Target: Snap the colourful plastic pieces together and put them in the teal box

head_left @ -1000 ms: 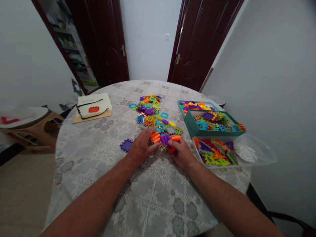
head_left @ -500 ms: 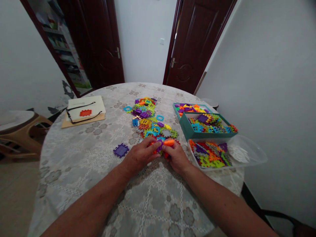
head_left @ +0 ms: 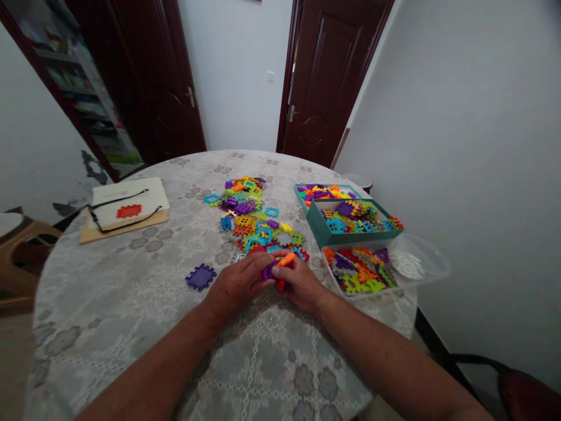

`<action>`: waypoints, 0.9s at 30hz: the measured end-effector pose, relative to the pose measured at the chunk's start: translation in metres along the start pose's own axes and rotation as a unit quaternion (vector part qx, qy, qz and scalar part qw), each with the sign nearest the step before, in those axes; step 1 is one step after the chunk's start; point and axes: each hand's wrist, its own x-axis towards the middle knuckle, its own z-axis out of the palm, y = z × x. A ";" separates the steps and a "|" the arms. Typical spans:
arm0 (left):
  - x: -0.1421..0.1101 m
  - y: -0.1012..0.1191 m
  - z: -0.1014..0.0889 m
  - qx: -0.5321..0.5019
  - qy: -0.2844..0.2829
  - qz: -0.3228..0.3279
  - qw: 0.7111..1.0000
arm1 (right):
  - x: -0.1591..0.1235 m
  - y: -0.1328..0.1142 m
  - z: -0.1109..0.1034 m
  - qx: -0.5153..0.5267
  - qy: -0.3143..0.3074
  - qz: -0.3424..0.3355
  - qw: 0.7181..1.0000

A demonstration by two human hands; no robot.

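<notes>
My left hand (head_left: 239, 286) is closed on a purple plastic building piece (head_left: 267, 271), thumb and fingers pressed together. Against it, my right hand (head_left: 300, 282) grips joined building pieces, among them an orange rod-like one (head_left: 287, 259) that slants up and a red one (head_left: 281, 285) beneath. Fingers cover most of these pieces, so how they join is hidden. Just beyond both hands lies a heap of loose colourful building pieces (head_left: 263, 234). A flat purple square piece with notched edges (head_left: 201, 276) rests left of my left hand.
On the right stand a clear plastic box (head_left: 346, 293) of flat pieces, a green box (head_left: 333, 237) and its shallow lid-like tray (head_left: 302, 199), all holding pieces. A board with paper (head_left: 153, 202), a black cord and an orange piece (head_left: 128, 211) lies at left on the tablecloth (head_left: 144, 292).
My view has turned a little, so the table appears shifted left. The orange piece, level before, now tilts upward as my hands turn the joined pieces.
</notes>
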 end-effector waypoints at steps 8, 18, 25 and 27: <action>0.001 0.001 -0.003 -0.017 -0.008 -0.003 1.000 | -0.003 -0.004 0.005 -0.005 0.014 0.000 1.000; 0.002 0.000 -0.024 0.039 0.073 -0.045 0.996 | -0.024 -0.048 0.001 -0.187 0.085 -0.090 0.974; 0.002 -0.002 -0.029 0.053 0.083 -0.066 0.993 | 0.023 -0.169 -0.042 -0.442 0.161 -0.239 0.850; 0.001 -0.005 -0.028 0.058 0.085 -0.071 0.992 | 0.064 -0.204 -0.064 -0.507 0.185 -0.240 0.807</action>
